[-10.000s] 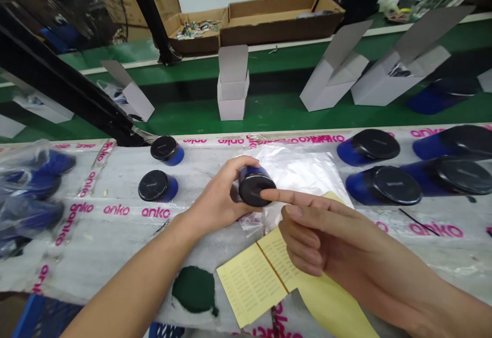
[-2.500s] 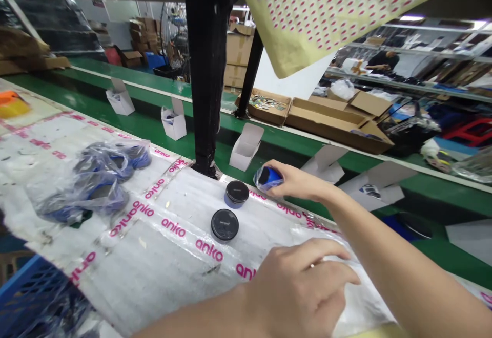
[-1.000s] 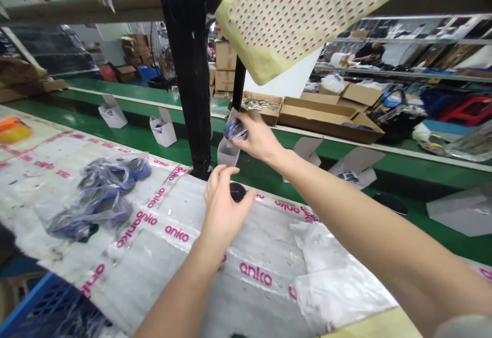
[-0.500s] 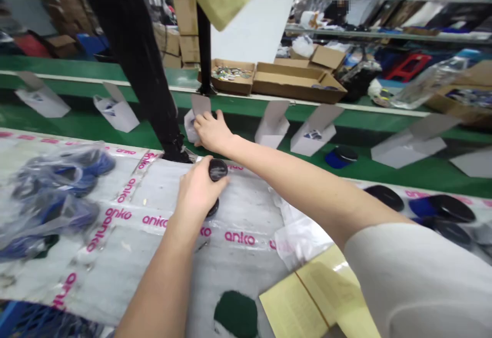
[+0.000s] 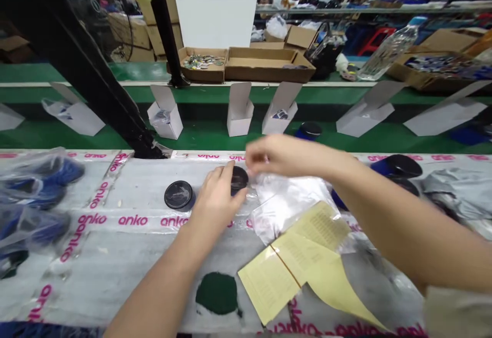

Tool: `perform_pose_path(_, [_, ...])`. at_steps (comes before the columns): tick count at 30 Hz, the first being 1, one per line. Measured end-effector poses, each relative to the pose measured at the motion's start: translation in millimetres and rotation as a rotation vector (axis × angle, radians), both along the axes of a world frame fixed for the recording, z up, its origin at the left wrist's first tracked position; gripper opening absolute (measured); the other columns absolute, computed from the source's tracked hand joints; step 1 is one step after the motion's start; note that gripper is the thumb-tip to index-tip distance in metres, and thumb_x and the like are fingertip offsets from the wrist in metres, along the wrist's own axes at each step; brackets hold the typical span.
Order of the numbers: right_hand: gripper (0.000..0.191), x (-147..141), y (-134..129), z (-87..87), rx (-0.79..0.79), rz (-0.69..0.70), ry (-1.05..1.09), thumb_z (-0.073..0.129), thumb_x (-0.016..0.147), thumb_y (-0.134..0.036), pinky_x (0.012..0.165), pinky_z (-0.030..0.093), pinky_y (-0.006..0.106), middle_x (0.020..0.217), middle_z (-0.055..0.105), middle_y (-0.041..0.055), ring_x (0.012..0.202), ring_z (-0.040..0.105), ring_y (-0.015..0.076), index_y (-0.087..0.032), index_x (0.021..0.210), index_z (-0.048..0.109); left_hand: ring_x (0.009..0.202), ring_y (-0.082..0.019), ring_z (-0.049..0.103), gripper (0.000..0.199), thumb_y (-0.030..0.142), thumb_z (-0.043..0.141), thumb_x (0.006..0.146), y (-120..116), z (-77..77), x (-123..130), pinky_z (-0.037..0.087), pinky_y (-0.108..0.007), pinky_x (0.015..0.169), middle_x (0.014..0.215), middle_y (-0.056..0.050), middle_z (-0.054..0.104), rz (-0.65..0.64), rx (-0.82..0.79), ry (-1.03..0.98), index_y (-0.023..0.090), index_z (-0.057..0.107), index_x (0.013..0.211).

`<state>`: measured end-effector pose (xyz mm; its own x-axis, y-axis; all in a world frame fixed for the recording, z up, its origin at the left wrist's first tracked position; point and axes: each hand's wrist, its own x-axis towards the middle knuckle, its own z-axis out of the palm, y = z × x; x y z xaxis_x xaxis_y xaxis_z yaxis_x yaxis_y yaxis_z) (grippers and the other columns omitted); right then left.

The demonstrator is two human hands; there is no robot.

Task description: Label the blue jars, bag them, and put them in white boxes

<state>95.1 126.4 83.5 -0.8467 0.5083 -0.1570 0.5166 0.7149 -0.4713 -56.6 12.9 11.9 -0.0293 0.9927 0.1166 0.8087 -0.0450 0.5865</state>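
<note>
The dark-lidded container (image 5: 239,178) sits in your left hand (image 5: 217,194), thumb and fingers curled round it, above the covered table (image 5: 134,261). Your right hand (image 5: 269,154), fingers loosely bent, hovers just beside it, grip unclear.

- You face seven white cardboard boxes
- Before you stand two black upright posts
- You see one clear, blue-capped plastic bottle
- You have one large white board ahead
</note>
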Motion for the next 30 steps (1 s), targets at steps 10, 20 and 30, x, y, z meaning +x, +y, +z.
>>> perform_pose_path(10, [0.021, 50.6, -53.8, -63.0, -0.010, 0.070, 0.129, 0.057, 0.097, -0.014, 0.089, 0.036, 0.041, 0.081, 0.066, 0.0021, 0.089, 0.061, 0.0222, -0.020, 0.078, 0.062, 0.137, -0.028, 0.052, 0.052, 0.026, 0.062, 0.095, 6.3, -10.5, -0.1, 0.058, -0.036, 0.091, 0.152, -0.014, 0.048, -0.061, 0.138, -0.185, 0.024, 0.045, 0.144])
perform_pose_path(20, [0.013, 65.4, -50.3, -58.8, -0.112, -0.071, 0.420, 0.054, 0.093, -0.014, 0.069, 0.040, 0.029, 0.083, 0.068, 0.0000, 0.077, 0.060, 0.0169, -0.022, 0.087, 0.060, 0.085, -0.018, 0.066, 0.055, 0.023, 0.078, 0.081, -21.6, 11.9, 31.4, 0.053, -0.028, 0.070, 0.104, -0.002, 0.069, -0.180, -0.235, -0.528, 0.029, 0.054, 0.130])
perform_pose_path(30, [0.045, 80.5, -41.7, -52.6, -0.149, -0.092, 0.321, 0.079, 0.081, -0.041, 0.085, 0.050, 0.035, 0.116, 0.072, 0.0070, 0.107, 0.066, 0.0263, -0.024, 0.119, 0.062, 0.060, -0.013, 0.060, 0.003, 0.022, 0.060, 0.089, -4.7, -19.2, 29.1, 0.047, -0.026, 0.059, 0.069, 0.002, 0.064, -0.139, -0.365, -0.711, 0.020, 0.060, 0.090])
